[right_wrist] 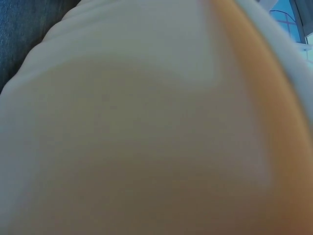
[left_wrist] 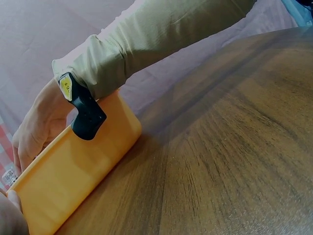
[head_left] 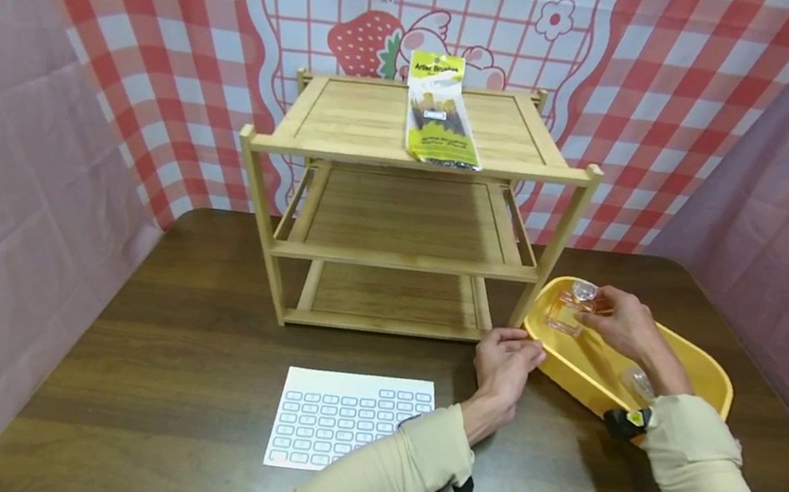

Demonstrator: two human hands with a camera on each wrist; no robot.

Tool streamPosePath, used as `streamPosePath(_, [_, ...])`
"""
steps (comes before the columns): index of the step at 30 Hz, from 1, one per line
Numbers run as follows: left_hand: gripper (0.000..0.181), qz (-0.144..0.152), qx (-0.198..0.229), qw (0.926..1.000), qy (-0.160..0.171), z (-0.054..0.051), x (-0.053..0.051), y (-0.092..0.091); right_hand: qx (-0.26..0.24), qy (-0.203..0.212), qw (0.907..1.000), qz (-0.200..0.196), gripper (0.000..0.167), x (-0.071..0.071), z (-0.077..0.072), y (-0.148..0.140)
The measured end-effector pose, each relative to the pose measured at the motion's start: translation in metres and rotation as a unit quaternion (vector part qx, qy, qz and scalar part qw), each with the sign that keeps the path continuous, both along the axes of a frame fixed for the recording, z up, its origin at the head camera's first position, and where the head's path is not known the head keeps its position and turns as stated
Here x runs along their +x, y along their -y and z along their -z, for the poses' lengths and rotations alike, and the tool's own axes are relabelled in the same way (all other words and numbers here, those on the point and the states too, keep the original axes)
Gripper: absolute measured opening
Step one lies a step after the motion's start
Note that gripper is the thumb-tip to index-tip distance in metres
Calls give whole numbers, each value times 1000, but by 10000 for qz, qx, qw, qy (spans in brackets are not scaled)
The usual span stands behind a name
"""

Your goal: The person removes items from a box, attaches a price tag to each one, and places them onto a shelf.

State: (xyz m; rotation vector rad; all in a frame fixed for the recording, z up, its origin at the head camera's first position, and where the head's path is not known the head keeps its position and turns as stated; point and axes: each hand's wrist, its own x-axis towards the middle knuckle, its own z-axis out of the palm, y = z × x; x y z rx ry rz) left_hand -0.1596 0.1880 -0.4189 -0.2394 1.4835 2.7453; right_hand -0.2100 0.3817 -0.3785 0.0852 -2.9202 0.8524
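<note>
A: Support surface?

B: A brown wood-grain tabletop [head_left: 141, 379]. On it, a three-tier pale wooden rack [head_left: 400, 260] is placed beside a yellow plastic basin [head_left: 574, 380].

A: Contacts?

B: The basin is touched by the left hand [head_left: 502, 370], fingers extended; by the right hand [head_left: 621, 324], a squarish clear glass bottle [head_left: 565, 314] is pinched at the basin's rack-side end.

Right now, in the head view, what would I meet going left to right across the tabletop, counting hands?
White label sheet, left hand, clear bottle, right hand. The shelf and yellow tray overlap others, so they're left out.
</note>
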Motion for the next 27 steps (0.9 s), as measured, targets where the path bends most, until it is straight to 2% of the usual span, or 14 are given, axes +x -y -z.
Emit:
streamPosePath(8, [21,6,54,10000,-1,0,0,-1,116,-151,9998,-29,30,1,0,-1])
streamPosePath(18, [21,17,63,10000,-24,2,0,0,149,-139,9998,-29,33,4,-2,-1])
streamPosePath(27, [20,-23,-171,9997,-180,3,0,1,111,-259,9996,-27,36,9,-7,-3])
